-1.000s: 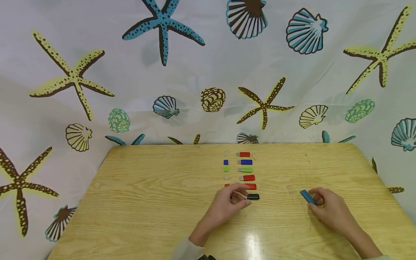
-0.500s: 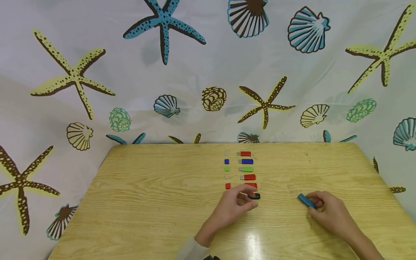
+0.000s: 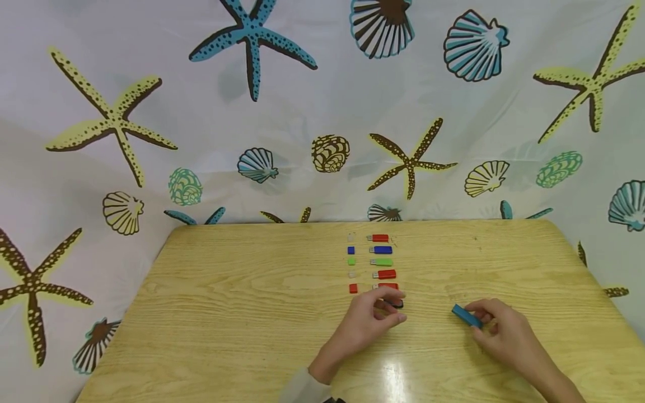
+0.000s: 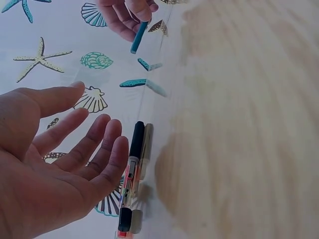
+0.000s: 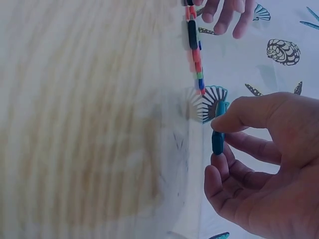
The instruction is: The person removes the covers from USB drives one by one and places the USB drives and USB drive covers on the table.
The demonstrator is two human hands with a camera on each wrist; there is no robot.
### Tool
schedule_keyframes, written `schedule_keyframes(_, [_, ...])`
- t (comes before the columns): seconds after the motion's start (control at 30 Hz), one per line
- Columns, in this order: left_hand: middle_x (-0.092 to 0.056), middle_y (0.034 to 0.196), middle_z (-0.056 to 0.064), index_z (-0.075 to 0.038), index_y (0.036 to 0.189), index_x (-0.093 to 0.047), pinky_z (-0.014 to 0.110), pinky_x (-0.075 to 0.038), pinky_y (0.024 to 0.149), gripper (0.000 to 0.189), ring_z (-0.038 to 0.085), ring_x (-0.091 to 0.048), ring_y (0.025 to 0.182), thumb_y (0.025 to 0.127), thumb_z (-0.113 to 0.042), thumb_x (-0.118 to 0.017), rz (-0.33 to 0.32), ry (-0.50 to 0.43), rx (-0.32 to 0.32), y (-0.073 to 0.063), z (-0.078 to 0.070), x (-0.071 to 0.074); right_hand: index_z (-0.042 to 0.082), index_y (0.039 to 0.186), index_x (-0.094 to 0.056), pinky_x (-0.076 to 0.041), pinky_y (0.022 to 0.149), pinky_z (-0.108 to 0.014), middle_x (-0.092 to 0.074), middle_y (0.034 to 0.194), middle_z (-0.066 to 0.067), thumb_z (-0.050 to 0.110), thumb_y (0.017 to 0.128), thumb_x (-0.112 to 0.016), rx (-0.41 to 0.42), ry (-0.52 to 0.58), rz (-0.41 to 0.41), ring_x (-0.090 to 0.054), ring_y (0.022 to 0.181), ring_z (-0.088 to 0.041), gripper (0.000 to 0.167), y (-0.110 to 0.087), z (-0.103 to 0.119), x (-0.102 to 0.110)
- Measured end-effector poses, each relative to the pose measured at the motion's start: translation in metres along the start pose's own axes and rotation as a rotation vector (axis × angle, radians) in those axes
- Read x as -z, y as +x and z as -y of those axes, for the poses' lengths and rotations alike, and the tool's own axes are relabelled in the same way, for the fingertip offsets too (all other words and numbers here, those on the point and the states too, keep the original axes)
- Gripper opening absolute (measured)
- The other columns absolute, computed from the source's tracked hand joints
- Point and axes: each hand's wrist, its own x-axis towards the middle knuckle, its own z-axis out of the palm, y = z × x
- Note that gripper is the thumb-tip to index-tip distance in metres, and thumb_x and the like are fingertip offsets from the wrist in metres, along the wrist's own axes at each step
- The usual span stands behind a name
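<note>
My right hand pinches a blue USB stick between thumb and fingertips, above the right side of the wooden table. In the right wrist view the thumb lies across the middle of that blue stick. My left hand hovers with loosely bent fingers and holds nothing. Just beyond its fingers lies a black USB stick, mostly covered by them in the head view. From the left wrist, the black stick and a separate black cap show beside the fingertips; the hand hides this cap from the head camera.
Uncapped USB sticks form a column at the table's middle: red, blue, green and more red ones. Left of them runs a column of caps, among them a blue cap and a red cap. A patterned curtain hangs behind.
The right hand has shifted left and slightly nearer with the blue USB stick. My left hand has drifted right, covering more of the black stick and uncovering the red cap.
</note>
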Motion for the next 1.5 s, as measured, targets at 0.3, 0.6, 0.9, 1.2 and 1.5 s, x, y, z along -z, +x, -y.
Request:
schedule_keyframes(0.3, [-0.069,0.117,0.013,-0.004,0.125,-0.069,0.025,-0.056,0.081,0.032,0.013,-0.066,0.093,0.094,-0.010,-0.076,0.017,-0.021,-0.010,0.002,-0.001,-0.007,0.009,0.107,-0.074,-0.054,0.061,-0.025,-0.064,0.089,0.006,-0.011,0.075,-0.081,0.075,0.026,-0.036,-0.061,0.079,-0.008,0.038,-0.003,0.011,-0.006])
schedule_keyframes(0.6, [-0.070,0.114,0.014,-0.005,0.125,-0.069,0.024,-0.056,0.081,0.031,0.010,-0.066,0.090,0.094,-0.009,-0.076,0.031,-0.041,-0.014,0.003,-0.002,-0.011,0.013,0.105,-0.074,-0.054,0.061,-0.026,-0.065,0.090,0.009,-0.012,0.072,-0.083,0.129,0.029,-0.067,-0.061,0.079,-0.006,0.042,-0.004,0.022,-0.013])
schedule_keyframes(0.9, [-0.071,0.111,0.012,-0.005,0.124,-0.069,0.023,-0.056,0.080,0.029,0.006,-0.067,0.089,0.096,-0.010,-0.074,0.040,-0.020,-0.036,0.004,-0.001,-0.018,0.014,0.104,-0.072,-0.055,0.060,-0.026,-0.066,0.092,0.010,-0.013,0.070,-0.085,0.185,0.051,-0.070,-0.062,0.079,-0.005,0.045,-0.005,0.031,-0.019])
schedule_keyframes(1.2, [-0.071,0.107,0.007,-0.004,0.123,-0.070,0.022,-0.056,0.080,0.028,0.005,-0.068,0.088,0.096,-0.012,-0.074,0.057,-0.029,-0.033,0.005,-0.003,-0.023,0.015,0.106,-0.072,-0.054,0.061,-0.025,-0.066,0.096,0.010,-0.013,0.072,-0.085,0.199,0.071,-0.048,-0.062,0.080,-0.004,0.046,-0.005,0.040,-0.023])
schedule_keyframes(1.5, [-0.072,0.099,-0.002,-0.004,0.113,-0.073,0.022,-0.057,0.078,0.018,0.004,-0.068,0.086,0.097,-0.014,-0.073,0.061,-0.041,-0.060,0.004,-0.004,-0.021,0.016,0.106,-0.073,-0.056,0.061,-0.026,-0.066,0.096,0.011,-0.012,0.075,-0.084,0.211,0.095,-0.031,-0.062,0.081,-0.004,0.043,-0.004,0.050,-0.026])
